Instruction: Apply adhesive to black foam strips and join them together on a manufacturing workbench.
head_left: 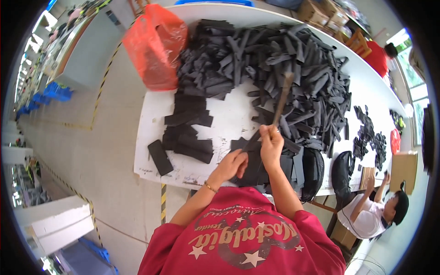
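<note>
My right hand (272, 143) is closed around a long, thin brown stick-like tool (281, 103). The tool slants away over the dark pieces, and its far end is blurred, so I cannot make out its exact kind. Just left of it, my left hand (233, 165) has its fingers bent around a black strip (250, 143) that reaches toward my right hand. Below both hands, flat black pieces (256, 172) lie at the table's near edge. Beyond them spreads a big loose heap of black strips (316, 87).
Neater stacks of black pieces (187, 142) and a black phone (160, 158) lie on the white table (224, 120) at left. A red plastic bag (158, 50) hangs at the far left corner. Right of me are a black bag (313, 172) and another person (373, 211).
</note>
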Tool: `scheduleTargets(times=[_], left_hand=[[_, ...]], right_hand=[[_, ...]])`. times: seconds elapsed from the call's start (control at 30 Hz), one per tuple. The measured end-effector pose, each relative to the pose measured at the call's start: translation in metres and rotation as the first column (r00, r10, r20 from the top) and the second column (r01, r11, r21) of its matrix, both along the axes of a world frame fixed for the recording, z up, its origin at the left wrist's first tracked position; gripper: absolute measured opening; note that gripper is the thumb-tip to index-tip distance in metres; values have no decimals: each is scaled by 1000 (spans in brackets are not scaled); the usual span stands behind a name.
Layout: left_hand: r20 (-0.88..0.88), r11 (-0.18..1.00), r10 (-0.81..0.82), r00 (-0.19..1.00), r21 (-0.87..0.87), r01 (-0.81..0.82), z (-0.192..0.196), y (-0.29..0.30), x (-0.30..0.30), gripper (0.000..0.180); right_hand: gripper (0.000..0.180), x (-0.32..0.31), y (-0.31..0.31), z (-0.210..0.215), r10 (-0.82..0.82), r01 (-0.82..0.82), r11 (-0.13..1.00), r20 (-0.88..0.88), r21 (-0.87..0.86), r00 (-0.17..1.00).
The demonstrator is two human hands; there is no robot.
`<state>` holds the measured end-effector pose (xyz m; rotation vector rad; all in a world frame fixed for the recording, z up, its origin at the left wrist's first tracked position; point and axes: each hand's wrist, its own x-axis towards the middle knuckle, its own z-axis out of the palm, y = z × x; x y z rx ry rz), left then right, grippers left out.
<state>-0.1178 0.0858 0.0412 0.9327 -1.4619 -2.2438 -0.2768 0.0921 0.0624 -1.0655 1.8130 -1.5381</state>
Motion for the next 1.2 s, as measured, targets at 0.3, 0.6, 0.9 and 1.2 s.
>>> scheduleTargets(times=[0.3,0.6,0.9,1.2], left_hand=[[11,992,-99,995,77,98,-3,17,-13,31],[315,627,501,806,-774,-87,-65,-38,89,14],[437,423,419,796,-870,254,-75,-56,95,32],[390,396,366,845,-887,238,-74,-82,101,6]], right_hand=[[36,-174,-34,83,-715,719,678,88,-153,693],[55,-482,-88,80,-620,667,740,-476,-88,624],[31,-163,-23,0,-70,98,988,-219,119,973],[13,-56,69,-39,518,-392,855,-537,339,666]])
